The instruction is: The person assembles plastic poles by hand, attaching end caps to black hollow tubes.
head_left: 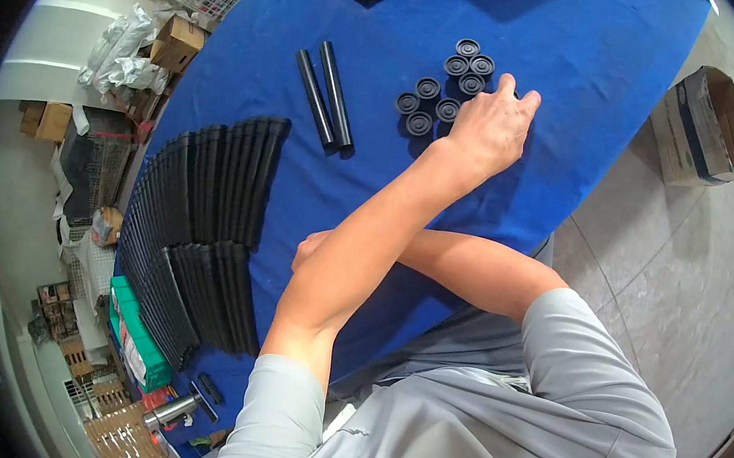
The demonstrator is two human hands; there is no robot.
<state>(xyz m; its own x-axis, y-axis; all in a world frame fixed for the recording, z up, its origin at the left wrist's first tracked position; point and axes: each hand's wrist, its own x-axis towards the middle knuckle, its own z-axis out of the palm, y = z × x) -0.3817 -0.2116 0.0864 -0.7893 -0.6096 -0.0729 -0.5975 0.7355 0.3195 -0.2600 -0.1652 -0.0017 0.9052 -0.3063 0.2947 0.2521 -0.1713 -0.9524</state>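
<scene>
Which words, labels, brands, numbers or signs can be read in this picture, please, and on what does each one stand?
None can be read with certainty.
Cardboard box on the floor at right: any print is too small or blurred to read.
Round black pieces: rings show, no readable text.
Black tubes: no readable text.

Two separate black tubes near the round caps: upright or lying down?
Lying down: both tubes stretch lengthwise along the blue cloth, side by side, with blue showing between them.
</scene>
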